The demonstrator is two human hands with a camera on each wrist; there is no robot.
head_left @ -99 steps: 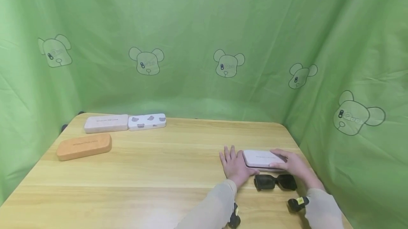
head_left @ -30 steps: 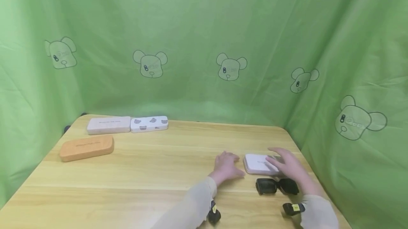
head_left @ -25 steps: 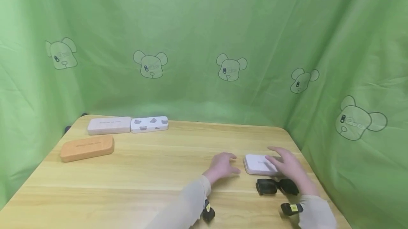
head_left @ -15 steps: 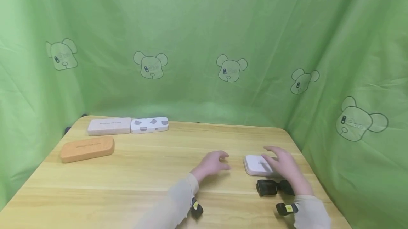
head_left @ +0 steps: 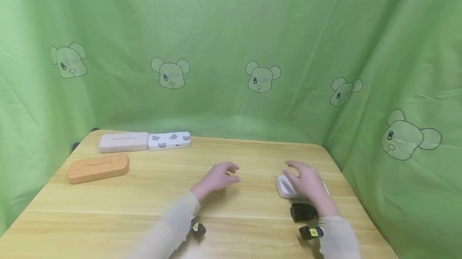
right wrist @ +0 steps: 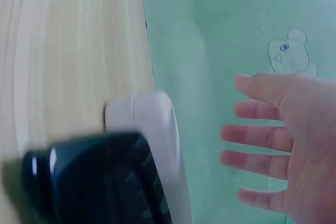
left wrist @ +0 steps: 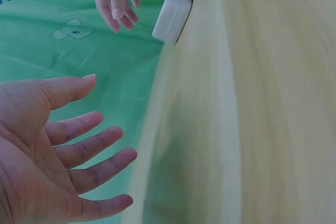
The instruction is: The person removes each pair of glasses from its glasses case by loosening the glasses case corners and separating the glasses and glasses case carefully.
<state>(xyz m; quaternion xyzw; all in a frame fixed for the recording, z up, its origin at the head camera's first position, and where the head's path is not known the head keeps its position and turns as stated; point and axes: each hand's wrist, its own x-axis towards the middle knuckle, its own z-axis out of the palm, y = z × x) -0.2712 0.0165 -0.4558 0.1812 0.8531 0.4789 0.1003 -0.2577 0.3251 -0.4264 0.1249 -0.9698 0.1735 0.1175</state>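
My left hand (head_left: pixel 218 177) hovers over the middle of the table with fingers loosely bent and holding nothing; the left wrist view shows its bare palm and spread fingers (left wrist: pixel 100 174). To the right, a pale glasses case (head_left: pixel 284 189) lies on the table with its lid down. My right hand (head_left: pixel 308 181) hangs above this case, hiding much of it, and its palm holds nothing in the right wrist view. Black sunglasses (head_left: pixel 302 212) rest in front of the case, their right part hidden by my right wrist. They look large and blurred near the right wrist camera.
At the back left stand a pale pinkish case (head_left: pixel 123 142) and a white case with grey patches (head_left: pixel 169 141), end to end. An orange case (head_left: pixel 99 168) lies in front of them. Green curtain (head_left: pixel 216 22) encloses the wooden table (head_left: pixel 144 211).
Both hands have come off the pale case on the right. The left hand has moved well to the left; the right has risen and shifted left over the case. The case's front gap has closed.
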